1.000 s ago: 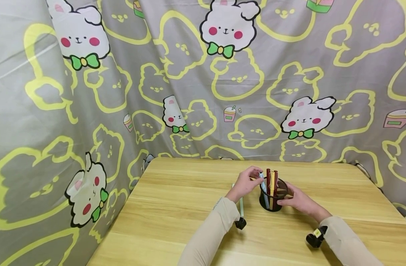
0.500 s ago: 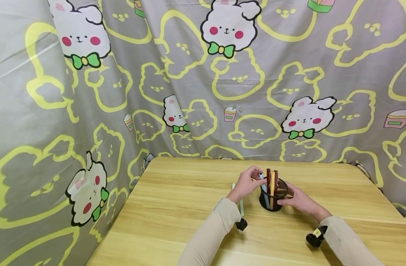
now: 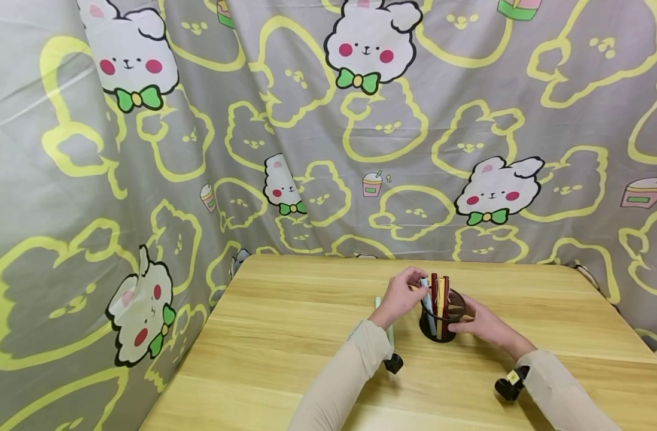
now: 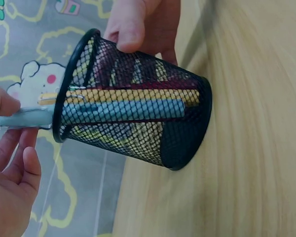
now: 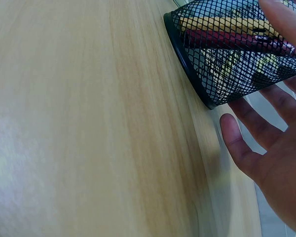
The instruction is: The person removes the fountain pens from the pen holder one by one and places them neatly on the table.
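A black mesh pen holder stands upright on the wooden table, with several pens in it. My left hand pinches the upper end of a light blue pen above the rim, while its lower part is inside the mesh. Beside it in the holder stand a yellow pen and dark red pens. From the other side, my right hand holds the holder, thumb at the front and fingers around the side; in the right wrist view its little finger stands off the mesh.
A pale green pen lies on the table, partly hidden by my left wrist. Black wrist cameras sit under both cuffs, the left camera close to that pen. A patterned curtain rises behind the table and along its left.
My left hand and forearm have shifted slightly to the right, and the top of the light blue pen has moved very slightly right. My right hand and the holder have stayed put.
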Demonstrator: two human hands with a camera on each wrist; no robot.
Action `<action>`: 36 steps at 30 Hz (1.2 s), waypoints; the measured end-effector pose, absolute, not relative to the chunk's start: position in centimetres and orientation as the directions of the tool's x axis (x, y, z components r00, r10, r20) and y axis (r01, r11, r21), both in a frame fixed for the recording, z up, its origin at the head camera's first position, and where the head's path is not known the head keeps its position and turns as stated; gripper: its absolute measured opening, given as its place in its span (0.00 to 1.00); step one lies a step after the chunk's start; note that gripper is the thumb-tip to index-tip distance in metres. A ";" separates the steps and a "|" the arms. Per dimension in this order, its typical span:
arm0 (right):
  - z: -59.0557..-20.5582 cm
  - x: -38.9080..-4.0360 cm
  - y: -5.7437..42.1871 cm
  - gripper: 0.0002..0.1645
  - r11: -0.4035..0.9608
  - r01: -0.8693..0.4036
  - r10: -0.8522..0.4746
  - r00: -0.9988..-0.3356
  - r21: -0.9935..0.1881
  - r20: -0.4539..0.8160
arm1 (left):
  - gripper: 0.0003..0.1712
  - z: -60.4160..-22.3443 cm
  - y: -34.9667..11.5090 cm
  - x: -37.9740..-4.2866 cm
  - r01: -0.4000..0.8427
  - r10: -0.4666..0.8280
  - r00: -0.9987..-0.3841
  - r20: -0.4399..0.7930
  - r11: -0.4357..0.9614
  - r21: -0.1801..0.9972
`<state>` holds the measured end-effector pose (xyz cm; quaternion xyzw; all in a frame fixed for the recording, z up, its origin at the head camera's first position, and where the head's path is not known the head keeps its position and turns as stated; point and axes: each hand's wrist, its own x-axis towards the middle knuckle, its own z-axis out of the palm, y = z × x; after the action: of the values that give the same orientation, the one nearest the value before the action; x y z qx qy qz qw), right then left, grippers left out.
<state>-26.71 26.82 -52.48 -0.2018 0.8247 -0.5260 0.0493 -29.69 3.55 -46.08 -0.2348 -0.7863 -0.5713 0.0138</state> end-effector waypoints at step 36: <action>-52.5 -26.5 26.7 0.44 0.386 -0.293 -0.370 -0.918 -0.875 0.144 | 0.15 -39.9 0.1 -30.6 0.438 0.225 -0.870 0.439 -0.054 0.897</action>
<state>-26.54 26.68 -52.46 -0.1993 0.8315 -0.5172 0.0375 -30.65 0.10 -39.88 -0.2428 -0.6833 -0.6842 0.0779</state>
